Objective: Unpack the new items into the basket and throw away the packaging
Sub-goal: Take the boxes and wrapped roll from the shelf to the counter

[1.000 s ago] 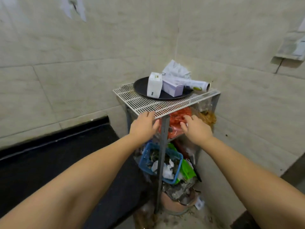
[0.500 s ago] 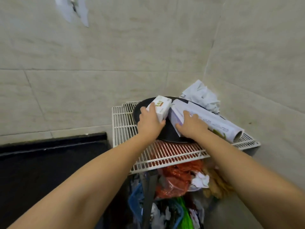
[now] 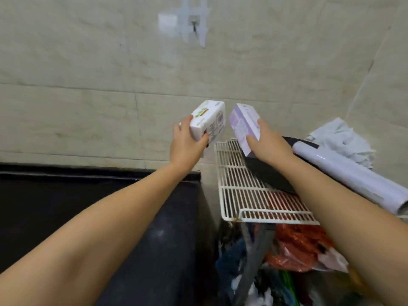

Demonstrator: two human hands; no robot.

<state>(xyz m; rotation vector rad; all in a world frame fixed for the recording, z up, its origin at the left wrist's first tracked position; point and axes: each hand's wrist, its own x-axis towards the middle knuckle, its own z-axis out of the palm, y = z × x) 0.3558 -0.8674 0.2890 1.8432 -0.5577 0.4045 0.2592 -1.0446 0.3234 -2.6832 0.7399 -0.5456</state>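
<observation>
My left hand [image 3: 187, 142] grips a white box [image 3: 208, 121] with green print, lifted off the rack and held to its left in front of the tiled wall. My right hand [image 3: 268, 143] grips a pale purple box [image 3: 244, 122], raised above the back left corner of the white wire rack [image 3: 247, 195]. The two boxes are side by side, a small gap between them. A black tray [image 3: 271, 175] stays on the rack under my right forearm. A purple-white roll [image 3: 351, 177] lies across the tray's right side. No basket top is clearly visible.
Crumpled white packaging [image 3: 342, 140] sits at the rack's back right against the wall. Below the rack are red plastic bags [image 3: 295, 250], a blue basket edge [image 3: 229, 257] and mixed clutter. A black counter [image 3: 99, 206] lies to the left. A hook fitting [image 3: 194, 25] hangs on the wall.
Both hands reached from the rack's front edge to the tray, closed on the two boxes, and lifted them up and to the left off the tray. The view has shifted left.
</observation>
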